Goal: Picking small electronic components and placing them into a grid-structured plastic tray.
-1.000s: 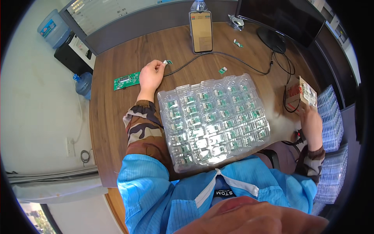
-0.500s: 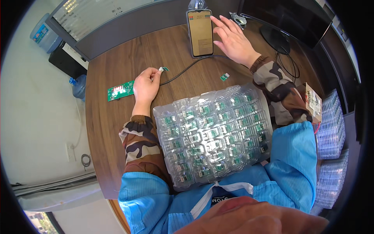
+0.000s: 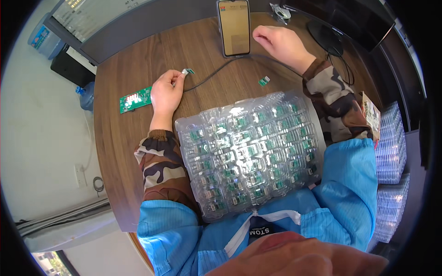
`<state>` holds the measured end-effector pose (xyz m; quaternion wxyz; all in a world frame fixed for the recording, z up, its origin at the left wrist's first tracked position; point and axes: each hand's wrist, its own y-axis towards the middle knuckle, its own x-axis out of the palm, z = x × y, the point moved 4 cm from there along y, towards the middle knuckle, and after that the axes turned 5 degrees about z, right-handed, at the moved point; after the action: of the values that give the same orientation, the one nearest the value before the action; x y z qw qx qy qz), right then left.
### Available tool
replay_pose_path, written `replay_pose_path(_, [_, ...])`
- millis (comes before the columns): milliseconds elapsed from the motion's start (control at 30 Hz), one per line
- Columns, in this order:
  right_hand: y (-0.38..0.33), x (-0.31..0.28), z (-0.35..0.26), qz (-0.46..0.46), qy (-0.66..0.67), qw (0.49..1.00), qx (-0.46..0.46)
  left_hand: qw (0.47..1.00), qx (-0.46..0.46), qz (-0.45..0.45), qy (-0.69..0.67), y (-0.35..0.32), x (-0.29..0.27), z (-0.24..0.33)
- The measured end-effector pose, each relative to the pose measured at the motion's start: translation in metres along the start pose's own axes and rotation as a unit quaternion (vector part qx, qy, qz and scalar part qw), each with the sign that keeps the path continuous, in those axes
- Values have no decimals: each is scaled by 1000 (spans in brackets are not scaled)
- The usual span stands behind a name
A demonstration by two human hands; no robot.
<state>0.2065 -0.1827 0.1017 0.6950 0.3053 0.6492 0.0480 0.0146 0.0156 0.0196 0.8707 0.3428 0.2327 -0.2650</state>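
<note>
Between the fingertips of my left hand (image 3: 166,94) is a small green circuit board (image 3: 190,71) with a pale end. A larger green circuit board (image 3: 131,101) lies beside that hand, its right end hidden behind the hand. My right hand (image 3: 284,45) is raised to the right of a standing phone (image 3: 234,28), apart from it, fingers curled in with nothing visible in them. The phone's screen is lit in a brownish tone. On the desk below my right hand lies another small circuit board (image 3: 264,81). A clear plastic tray (image 3: 183,123) full of similar boards is nearest me.
A black cable (image 3: 216,73) runs from my left hand across the wooden desk (image 3: 117,147) past the phone's foot. A monitor (image 3: 343,20) stands at the far right, near a small bagged item (image 3: 280,14). Stacks of clear trays (image 3: 391,142) and a box (image 3: 370,117) are at the right.
My right hand has drawn back from the phone's edge, its spread fingers now curled in. My left hand keeps its hold on the small board. The whole view has shifted slightly.
</note>
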Motion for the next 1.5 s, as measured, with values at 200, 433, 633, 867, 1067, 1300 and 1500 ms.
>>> replay_pose_path(200, [-23,3,0,-202,194,960,-2,1000,-8,-7,11,1,-3,1])
replay_pose_path(433, [-41,20,-1,-232,223,947,-4,1000,2,-5,18,2,-3,-1])
replay_pose_path(633, [-48,30,18,-177,245,952,-44,999,19,-45,-6,3,1,5])
replay_pose_path(867, [-67,-65,0,19,283,959,-6,997,53,-48,-22,7,-1,4])
replay_pose_path(1067, [-168,-119,5,27,323,946,0,996,69,-55,-9,6,3,7])
replay_pose_path(1300, [-291,-194,46,27,170,958,229,995,71,-65,-9,4,-2,8])
replay_pose_path(1500, [-406,-311,175,233,-148,874,401,995,67,-68,-21,5,2,6])
